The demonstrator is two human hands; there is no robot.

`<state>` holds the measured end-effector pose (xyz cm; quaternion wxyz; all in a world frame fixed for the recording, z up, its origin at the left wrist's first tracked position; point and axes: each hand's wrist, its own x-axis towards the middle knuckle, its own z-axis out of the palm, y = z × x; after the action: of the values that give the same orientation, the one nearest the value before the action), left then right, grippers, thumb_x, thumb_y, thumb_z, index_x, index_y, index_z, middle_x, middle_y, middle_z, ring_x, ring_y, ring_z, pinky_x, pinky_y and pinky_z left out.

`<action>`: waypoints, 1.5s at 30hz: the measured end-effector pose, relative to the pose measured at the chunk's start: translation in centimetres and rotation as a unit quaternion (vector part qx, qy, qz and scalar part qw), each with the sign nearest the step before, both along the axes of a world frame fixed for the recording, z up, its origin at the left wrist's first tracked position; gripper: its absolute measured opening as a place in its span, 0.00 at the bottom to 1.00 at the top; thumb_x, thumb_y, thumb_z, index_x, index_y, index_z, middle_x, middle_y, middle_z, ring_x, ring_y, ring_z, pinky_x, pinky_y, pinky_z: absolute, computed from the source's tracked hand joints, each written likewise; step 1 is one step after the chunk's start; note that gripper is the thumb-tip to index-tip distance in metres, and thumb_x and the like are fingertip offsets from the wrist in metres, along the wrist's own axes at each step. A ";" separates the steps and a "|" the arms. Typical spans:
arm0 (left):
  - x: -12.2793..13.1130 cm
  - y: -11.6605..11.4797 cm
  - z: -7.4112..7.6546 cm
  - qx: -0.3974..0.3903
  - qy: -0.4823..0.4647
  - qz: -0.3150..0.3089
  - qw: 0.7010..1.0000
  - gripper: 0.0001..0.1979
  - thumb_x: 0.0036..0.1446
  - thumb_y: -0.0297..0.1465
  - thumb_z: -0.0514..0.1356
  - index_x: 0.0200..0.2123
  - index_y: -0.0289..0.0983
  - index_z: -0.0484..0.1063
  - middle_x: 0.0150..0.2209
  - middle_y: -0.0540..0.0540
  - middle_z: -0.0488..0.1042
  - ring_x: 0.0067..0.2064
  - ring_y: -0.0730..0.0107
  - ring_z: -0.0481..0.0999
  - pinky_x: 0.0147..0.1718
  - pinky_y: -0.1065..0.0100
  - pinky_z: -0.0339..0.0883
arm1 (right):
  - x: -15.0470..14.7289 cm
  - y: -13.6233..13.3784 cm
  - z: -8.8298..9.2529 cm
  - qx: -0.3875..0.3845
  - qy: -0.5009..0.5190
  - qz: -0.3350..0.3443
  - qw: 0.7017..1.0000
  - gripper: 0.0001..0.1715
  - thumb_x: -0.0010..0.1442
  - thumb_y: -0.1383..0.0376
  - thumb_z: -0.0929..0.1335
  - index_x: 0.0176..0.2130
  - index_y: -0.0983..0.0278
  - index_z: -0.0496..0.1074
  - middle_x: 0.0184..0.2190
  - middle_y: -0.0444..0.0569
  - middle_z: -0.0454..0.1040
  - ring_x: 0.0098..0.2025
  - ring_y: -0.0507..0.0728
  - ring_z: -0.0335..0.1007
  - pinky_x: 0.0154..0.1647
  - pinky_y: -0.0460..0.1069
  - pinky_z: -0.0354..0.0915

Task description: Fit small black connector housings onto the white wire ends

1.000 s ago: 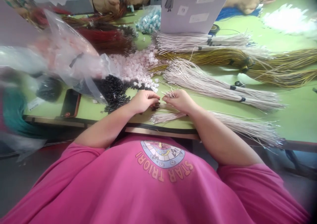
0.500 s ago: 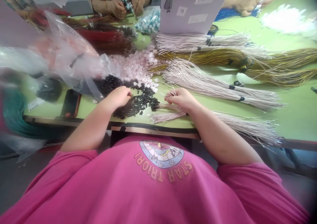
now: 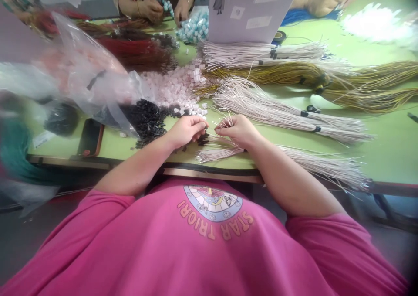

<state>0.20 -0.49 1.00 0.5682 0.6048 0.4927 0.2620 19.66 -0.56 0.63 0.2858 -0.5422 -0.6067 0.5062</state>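
My left hand (image 3: 191, 129) is closed in a pinch over the small black connector housings (image 3: 146, 119); a dark piece shows at its fingertips, probably one such housing. Close by on the right, my right hand (image 3: 235, 129) is closed around thin white wires (image 3: 225, 120), whose ends stick out toward the left hand. The two hands are a short gap apart. Beneath the right hand lies a tied bundle of white wires (image 3: 218, 155), some with dark pieces at their left ends.
Pale pink-white housings (image 3: 176, 84) are heaped behind the black ones, beside a clear plastic bag (image 3: 94, 69). Yellow-brown wires (image 3: 294, 74) and more white bundles (image 3: 267, 104) lie right. A phone (image 3: 91, 137) rests left. Across the table, a person's hands (image 3: 153, 10) hold blue-white pieces.
My left hand has moved right from the black heap and is now near the right hand's fingertips. The right hand has stayed almost in place, still gripping the white wires.
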 end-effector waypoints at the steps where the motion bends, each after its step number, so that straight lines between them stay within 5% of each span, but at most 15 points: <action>1: 0.1 0.1 -0.3 -0.011 -0.021 0.014 1.000 0.08 0.55 0.33 0.56 0.33 0.33 0.69 0.25 0.49 0.69 0.21 0.82 0.65 0.19 0.78 0.60 | 0.0 0.0 -0.1 0.011 -0.002 -0.006 1.000 0.14 0.39 0.61 0.70 0.26 0.69 0.74 0.20 0.43 0.68 0.22 0.48 0.58 0.26 0.45 0.56; 10: -0.2 0.2 -1.0 -0.077 -0.074 0.033 0.994 0.06 0.51 0.26 0.60 0.35 0.32 0.70 0.27 0.49 0.73 0.24 0.82 0.71 0.26 0.76 0.69 | -0.2 -0.2 -0.1 0.051 -0.048 -0.007 0.997 0.11 0.40 0.64 0.68 0.25 0.71 0.74 0.17 0.42 0.64 0.22 0.48 0.58 0.25 0.45 0.56; 31: 1.0 -0.6 -1.4 0.014 -0.013 0.033 0.999 0.07 0.47 0.29 0.62 0.31 0.31 0.73 0.21 0.49 0.72 0.22 0.77 0.70 0.26 0.72 0.68 | -0.7 -0.3 -1.3 0.071 -0.038 0.008 0.997 0.11 0.43 0.62 0.68 0.23 0.70 0.72 0.17 0.43 0.65 0.22 0.48 0.57 0.23 0.44 0.55; 36: -0.3 -0.3 -0.2 0.075 0.128 -0.016 0.989 0.11 0.49 0.33 0.60 0.35 0.35 0.75 0.27 0.47 0.75 0.27 0.73 0.73 0.30 0.69 0.68 | -0.5 -0.1 -0.8 0.058 -0.044 0.008 0.997 0.14 0.42 0.59 0.69 0.27 0.69 0.75 0.21 0.45 0.71 0.24 0.50 0.62 0.27 0.46 0.59; 40: -3.6 1.2 1.8 0.222 0.320 -0.030 0.920 0.11 0.51 0.31 0.58 0.38 0.38 0.75 0.39 0.45 0.76 0.39 0.66 0.74 0.43 0.66 0.64 | 0.1 0.2 -0.2 0.025 -0.036 0.002 0.999 0.17 0.40 0.59 0.70 0.29 0.68 0.76 0.25 0.47 0.74 0.26 0.51 0.66 0.30 0.47 0.61; 45: -6.6 2.9 1.6 0.172 0.443 -0.045 0.879 0.12 0.50 0.33 0.57 0.37 0.38 0.76 0.37 0.43 0.76 0.35 0.65 0.73 0.39 0.66 0.64 | 0.4 0.4 0.1 -0.019 -0.038 0.040 0.998 0.16 0.40 0.61 0.69 0.31 0.67 0.76 0.26 0.47 0.75 0.27 0.51 0.66 0.30 0.47 0.60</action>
<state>-6.36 2.44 2.64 0.1885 0.7675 0.6124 0.0216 20.03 -0.15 0.69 0.2316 -0.5422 -0.6284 0.5075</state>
